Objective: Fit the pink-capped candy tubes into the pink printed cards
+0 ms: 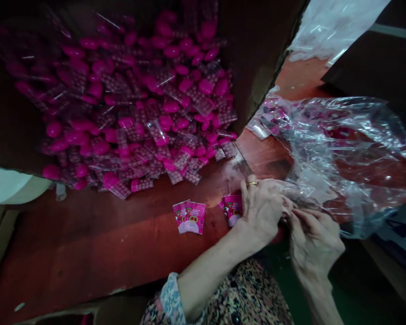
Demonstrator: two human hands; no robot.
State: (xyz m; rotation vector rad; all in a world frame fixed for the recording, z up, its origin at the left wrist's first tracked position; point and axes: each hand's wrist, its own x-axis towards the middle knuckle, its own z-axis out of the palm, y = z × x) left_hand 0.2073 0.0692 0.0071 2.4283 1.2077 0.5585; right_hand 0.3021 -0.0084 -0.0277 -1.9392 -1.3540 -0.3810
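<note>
My left hand (262, 207), with a ring on one finger, is bent over the front edge of the red table (88, 239). Close on its right is my right hand (314, 239), its thumb and fingers pinched together. The fingertips of both hands meet, and what they hold is too small and dark to make out. Pink printed sachets (232, 208) lie partly under my left hand. Two more overlapping pink sachets (189, 217) rest on the table farther left.
A large dark carton (264, 58) lies open at the back, spilling small clear containers with pink caps (165, 122). Crumpled clear plastic bag (338, 158) covers the right side. A white round object (16, 187) stands at the left edge.
</note>
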